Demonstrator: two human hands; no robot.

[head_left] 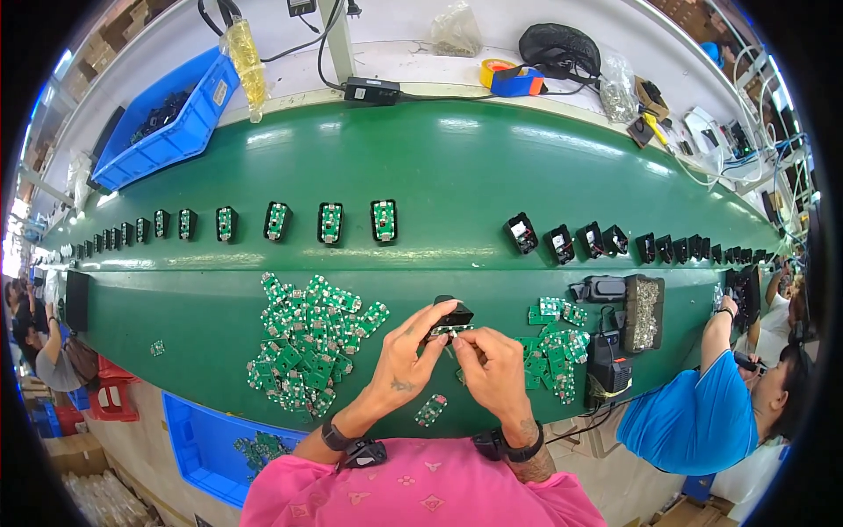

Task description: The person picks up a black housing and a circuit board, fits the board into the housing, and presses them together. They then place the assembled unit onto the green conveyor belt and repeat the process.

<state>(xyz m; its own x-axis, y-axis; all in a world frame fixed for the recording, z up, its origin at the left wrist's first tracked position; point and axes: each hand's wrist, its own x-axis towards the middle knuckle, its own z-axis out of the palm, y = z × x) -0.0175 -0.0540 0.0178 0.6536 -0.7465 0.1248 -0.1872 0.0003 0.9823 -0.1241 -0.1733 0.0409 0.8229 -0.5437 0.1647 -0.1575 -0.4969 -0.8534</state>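
Note:
My left hand (406, 351) is closed around a small black plastic housing (454, 309), fingers over its far side and thumb near its front. A green circuit board edge with pale parts shows at the housing's near side, partly hidden by my fingertips. Against that edge, my right hand (492, 364) is pinched, thumb and forefinger together; what lies between them is too small to make out. A large pile of green circuit boards (307, 342) lies left of my hands, and a smaller heap of boards (562, 356) lies to the right. One loose board (430, 410) sits near the table's front edge.
Across the green table (439, 167) runs a row of housings with boards (331, 223); more black housings (522, 234) continue rightward. Right of me are a tray of small metal parts (644, 313) and a black device (608, 364). A co-worker in blue (702, 417) sits nearby.

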